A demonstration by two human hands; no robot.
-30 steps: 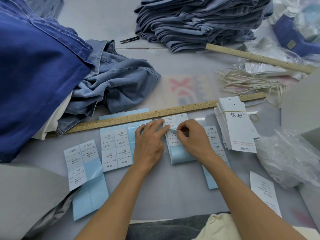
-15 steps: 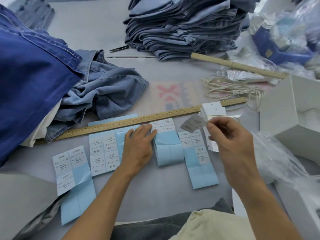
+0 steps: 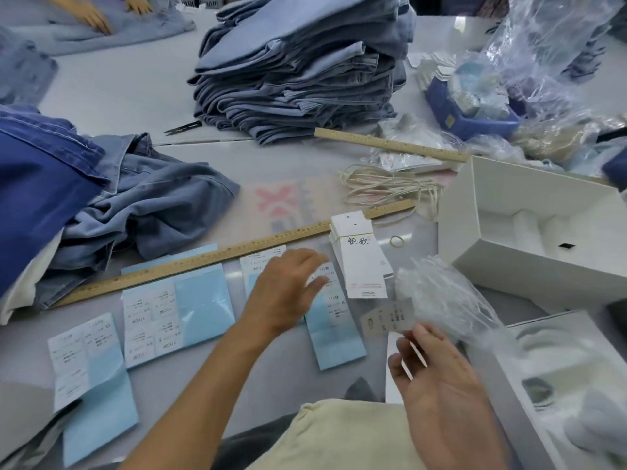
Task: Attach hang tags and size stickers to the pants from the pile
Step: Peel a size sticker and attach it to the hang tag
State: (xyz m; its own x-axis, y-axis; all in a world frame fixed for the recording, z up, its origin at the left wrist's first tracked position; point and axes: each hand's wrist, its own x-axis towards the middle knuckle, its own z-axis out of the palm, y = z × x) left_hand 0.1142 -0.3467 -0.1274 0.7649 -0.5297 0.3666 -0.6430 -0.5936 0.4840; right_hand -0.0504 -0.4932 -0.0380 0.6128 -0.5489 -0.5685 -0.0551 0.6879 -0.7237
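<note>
Right hand (image 3: pixel 441 378) fingers apparently pinching size sticker (image 3: pixel 386 317) (blurred), left hand (image 3: pixel 288 290) fingers relaxed over sticker sheets (image 3: pixel 325 334).

i count two wooden rulers (image 3: pixel 234 256) (image 3: pixel 390 144), four blue sticker sheets (image 3: pixel 91 385) (image 3: pixel 179 310) (image 3: pixel 334 334) (image 3: pixel 261 266) near me, one banded stack of hang tags (image 3: pixel 361 262), one folded pants pile (image 3: pixel 298 66) far off, one rubber band (image 3: pixel 397 241), two white boxes (image 3: pixel 529 232) (image 3: pixel 559 385) right.

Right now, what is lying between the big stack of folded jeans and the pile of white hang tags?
In the head view, between the folded jeans and the hang tags there is bare grey table, a faded pink-and-blue print, then the long wooden ruler.
</note>
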